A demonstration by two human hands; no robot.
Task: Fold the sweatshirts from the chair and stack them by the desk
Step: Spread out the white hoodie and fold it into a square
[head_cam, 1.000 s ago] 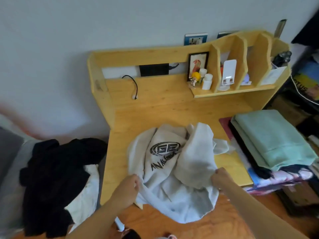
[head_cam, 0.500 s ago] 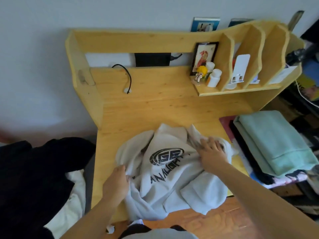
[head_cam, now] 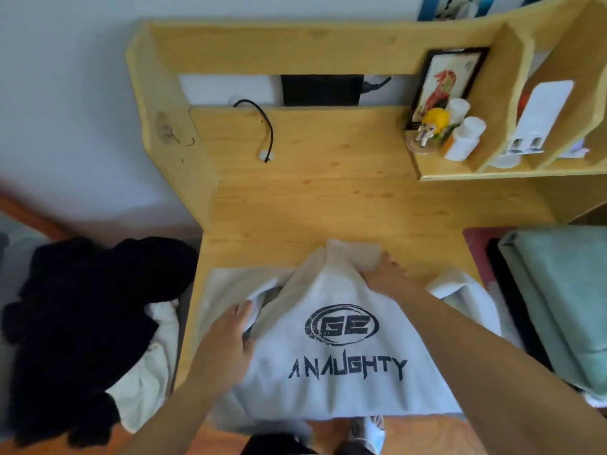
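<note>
- The left hand (head_cam: pixel 230 339) lies flat on the left side of the sweatshirt (head_cam: pixel 335 366), fingers straight and loosely spread, fingertips on a fold of cloth by the left sleeve.
- The right hand (head_cam: pixel 389 275) rests at the top of the sweatshirt by the collar, palm down; its fingers (head_cam: pixel 387 261) look bent onto the bunched cloth there, but whether they pinch it or only press it I cannot tell.
- The sweatshirt is pale grey-white and lies spread on the near part of the desk (head_cam: pixel 328 198), print side up, with a dark oval logo and the word "ANAUGHTY" below it. Its hem hangs just over the near desk edge; the collar end bunches up in a peak between the two hands.
- A white sleeve end (head_cam: pixel 450 285) shows just right of the right forearm.
- To the right of the desk sits a stack (head_cam: pixel 558 297) of folded clothes with a mint-green one on top.
- To the left lies a heap (head_cam: pixel 92 323) of black and white clothes.
- At the back of the desk a black cable (head_cam: pixel 267 129) curls down to the top.
- The shelf (head_cam: pixel 492 172) at the back right holds a framed picture (head_cam: pixel 446 80), a small yellow-haired figure (head_cam: pixel 432 124) and white pots (head_cam: pixel 464 137).
</note>
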